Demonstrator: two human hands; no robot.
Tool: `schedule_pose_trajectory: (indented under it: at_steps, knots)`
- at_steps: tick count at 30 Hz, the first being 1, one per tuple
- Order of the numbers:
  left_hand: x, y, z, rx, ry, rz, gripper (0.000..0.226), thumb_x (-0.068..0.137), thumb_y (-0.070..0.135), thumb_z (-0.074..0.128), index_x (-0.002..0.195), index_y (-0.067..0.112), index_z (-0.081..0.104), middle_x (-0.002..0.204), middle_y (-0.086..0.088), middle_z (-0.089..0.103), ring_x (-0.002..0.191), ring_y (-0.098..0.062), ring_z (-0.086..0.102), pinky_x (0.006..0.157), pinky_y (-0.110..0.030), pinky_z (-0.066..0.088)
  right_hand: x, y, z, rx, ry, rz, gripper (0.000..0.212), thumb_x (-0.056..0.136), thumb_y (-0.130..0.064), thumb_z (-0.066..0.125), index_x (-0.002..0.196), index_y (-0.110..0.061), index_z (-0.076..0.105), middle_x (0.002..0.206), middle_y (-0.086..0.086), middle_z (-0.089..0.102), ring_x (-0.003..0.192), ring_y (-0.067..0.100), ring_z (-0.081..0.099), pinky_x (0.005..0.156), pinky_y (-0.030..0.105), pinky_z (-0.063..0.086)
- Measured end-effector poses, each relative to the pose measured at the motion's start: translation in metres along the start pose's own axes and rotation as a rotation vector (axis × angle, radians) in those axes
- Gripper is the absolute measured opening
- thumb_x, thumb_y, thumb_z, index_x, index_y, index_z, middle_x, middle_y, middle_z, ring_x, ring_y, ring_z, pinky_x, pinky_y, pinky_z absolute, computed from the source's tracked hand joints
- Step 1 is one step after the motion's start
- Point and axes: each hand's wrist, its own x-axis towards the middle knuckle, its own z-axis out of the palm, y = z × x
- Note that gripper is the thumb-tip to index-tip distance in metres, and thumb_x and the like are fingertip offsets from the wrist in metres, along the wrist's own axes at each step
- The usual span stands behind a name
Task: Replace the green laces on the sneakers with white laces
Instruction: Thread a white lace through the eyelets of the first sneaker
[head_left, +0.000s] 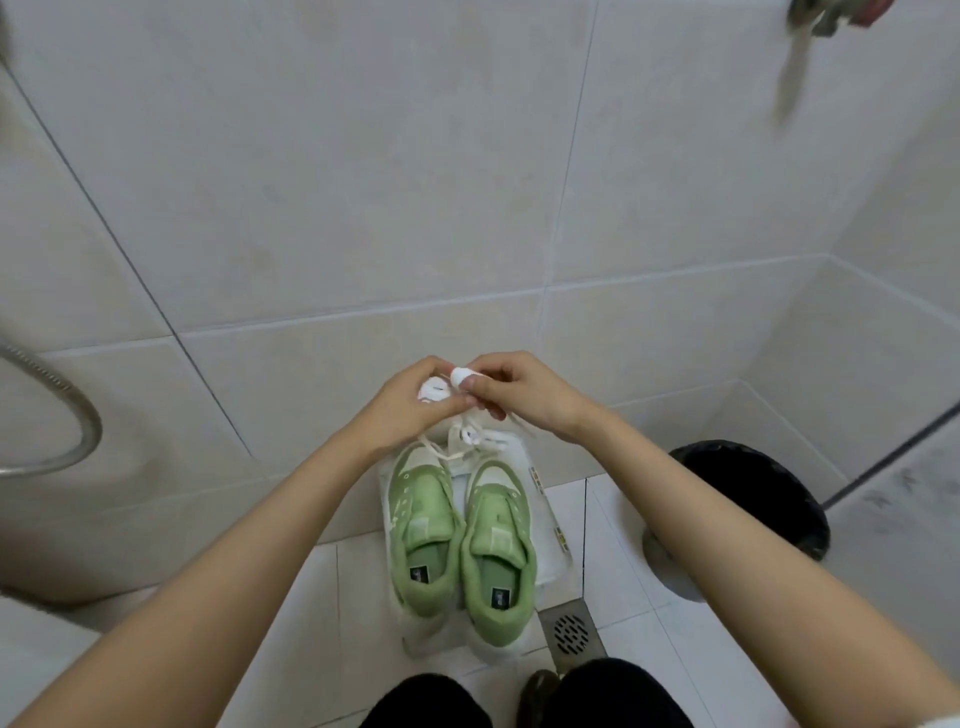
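Grip: L hand (402, 410), R hand (524, 395), laces (434, 391)

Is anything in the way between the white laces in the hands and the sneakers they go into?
Nothing visible. The left hand and right hand pinch the white laces over the toes of the sneakers, with loose ends hanging onto them. The shoe tops lie open and unlaced below.

Two green sneakers (460, 535) stood side by side on a white sheet (548, 525) on the tiled floor (649, 649), toes toward twelve o'clock. Above the toes, the left hand (402, 410) and right hand (524, 395) met, both pinching bundled white laces (435, 391). A floor drain (571, 631) lay at the sneakers' four o'clock, and a black bin (753, 493) at three.
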Motion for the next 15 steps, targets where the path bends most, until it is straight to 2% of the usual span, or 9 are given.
schedule_pose_trajectory:
  at_steps: [2,5,7,10,12,15]
  knots:
    - [-0.011,0.0,0.006,-0.02,0.018,0.014,0.007,0.092,0.019,0.061,0.09,0.014,0.066,0.082,0.006,0.064,0.069,0.005,0.057,0.068,-0.013,0.042,-0.013,0.01,0.002,0.164,0.076,0.076,0.011,0.094,-0.004,0.055,0.095,-0.008,0.064,0.066,0.005,0.058,0.053,0.011,0.051,0.055,0.022,0.043]
    - [-0.026,-0.011,0.008,-0.066,0.081,-0.046,0.02,0.094,0.023,0.058,0.077,0.017,0.064,0.072,0.008,0.061,0.063,0.004,0.054,0.061,-0.009,0.04,-0.033,0.041,0.009,0.369,0.201,0.326,0.024,0.085,0.008,0.043,0.099,-0.003,0.059,0.063,0.008,0.06,0.046,0.017,0.047,0.047,0.025,0.039]
    - [-0.032,-0.025,0.011,-0.015,0.042,-0.109,0.024,0.094,0.029,0.057,0.076,0.015,0.064,0.078,0.004,0.062,0.07,-0.002,0.055,0.065,-0.014,0.042,-0.044,0.066,0.019,0.249,0.188,0.463,0.02,0.084,0.003,0.04,0.088,-0.006,0.057,0.062,0.007,0.059,0.048,0.017,0.045,0.045,0.023,0.033]
    - [-0.034,-0.049,0.017,0.117,-0.026,-0.164,0.026,0.095,0.03,0.056,0.081,0.008,0.062,0.079,-0.001,0.06,0.072,-0.012,0.053,0.07,-0.028,0.04,-0.05,0.11,0.037,-0.181,0.125,0.637,0.01,0.089,-0.016,0.048,0.08,-0.012,0.05,0.078,0.004,0.055,0.073,0.022,0.048,0.063,0.028,0.037]
    - [-0.032,-0.063,0.018,0.108,0.029,-0.189,0.025,0.094,0.031,0.056,0.082,0.009,0.061,0.077,-0.001,0.059,0.069,-0.011,0.052,0.067,-0.026,0.039,-0.051,0.137,0.047,-0.302,0.106,0.764,0.016,0.091,-0.028,0.052,0.087,-0.012,0.049,0.092,0.007,0.052,0.084,0.025,0.05,0.071,0.031,0.041]
    - [-0.028,-0.08,0.017,0.049,0.122,-0.209,0.024,0.093,0.032,0.057,0.08,0.015,0.064,0.073,0.006,0.062,0.065,-0.003,0.055,0.06,-0.014,0.041,-0.05,0.155,0.054,-0.22,-0.006,0.904,0.038,0.091,-0.035,0.055,0.115,-0.006,0.047,0.11,0.013,0.057,0.088,0.032,0.064,0.067,0.037,0.056]
